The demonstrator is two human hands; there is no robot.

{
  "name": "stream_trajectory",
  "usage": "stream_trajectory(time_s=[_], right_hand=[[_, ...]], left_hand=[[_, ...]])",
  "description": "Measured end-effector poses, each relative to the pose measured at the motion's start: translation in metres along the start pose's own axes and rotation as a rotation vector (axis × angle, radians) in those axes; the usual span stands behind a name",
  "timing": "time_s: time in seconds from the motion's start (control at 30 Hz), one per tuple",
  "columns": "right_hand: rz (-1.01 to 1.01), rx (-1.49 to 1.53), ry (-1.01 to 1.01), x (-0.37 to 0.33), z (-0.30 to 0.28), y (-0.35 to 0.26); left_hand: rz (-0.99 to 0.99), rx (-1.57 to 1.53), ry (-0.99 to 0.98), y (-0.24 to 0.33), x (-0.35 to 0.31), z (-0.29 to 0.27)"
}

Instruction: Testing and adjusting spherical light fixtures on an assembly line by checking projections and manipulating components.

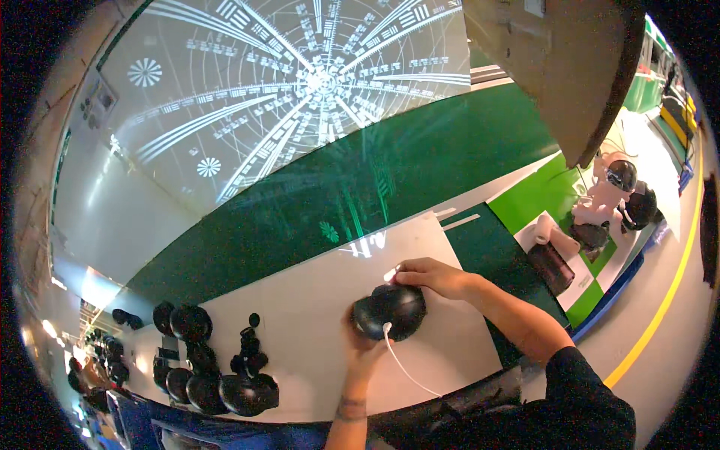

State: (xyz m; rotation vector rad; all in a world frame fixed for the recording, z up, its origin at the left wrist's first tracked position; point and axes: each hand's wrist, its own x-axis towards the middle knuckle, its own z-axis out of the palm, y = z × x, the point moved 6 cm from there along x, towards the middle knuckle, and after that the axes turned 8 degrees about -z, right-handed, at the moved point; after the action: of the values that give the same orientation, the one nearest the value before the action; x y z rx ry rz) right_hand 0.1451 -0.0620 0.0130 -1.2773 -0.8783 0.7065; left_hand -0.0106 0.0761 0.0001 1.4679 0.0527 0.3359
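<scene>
A glossy black, rounded projector-like device (401, 311) is held above the white tabletop, with a bright light at its far end. My left hand (360, 346) is closed round its left side and underside, its fingers partly hidden. At the far edge, beside the light, the fingers of my right hand (437, 276) are bent and closed on the device. A thin white cable (405, 369) is plugged into its near side and runs down toward the table's front edge.
Several similar black rounded devices (206, 391) stand on the white table (315, 300) at left. Ahead, a bright test pattern (322, 82) shows on a pale board above a green surface (337, 187). White and black devices (600, 199) sit at right, beside a dark cylinder (551, 266).
</scene>
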Motion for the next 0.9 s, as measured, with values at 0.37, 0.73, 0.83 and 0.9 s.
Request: stream_trajectory(time_s=[0.37,0.73,0.83,0.9], right_hand=[[0.093,0.139,-0.069,0.019,0.008,0.002],[0.038,0.4,-0.19,0.018,0.011,0.024],[0.056,0.487,-0.176,0.012,0.011,0.02],[0.063,0.545,-0.195,0.009,0.015,0.02]], left_hand=[[-0.015,-0.036,0.043,-0.009,-0.004,0.0],[-0.022,0.122,0.131,-0.01,-0.011,0.006],[-0.008,0.053,0.094,-0.004,-0.01,0.012],[-0.029,0.046,0.117,-0.005,-0.015,0.011]])
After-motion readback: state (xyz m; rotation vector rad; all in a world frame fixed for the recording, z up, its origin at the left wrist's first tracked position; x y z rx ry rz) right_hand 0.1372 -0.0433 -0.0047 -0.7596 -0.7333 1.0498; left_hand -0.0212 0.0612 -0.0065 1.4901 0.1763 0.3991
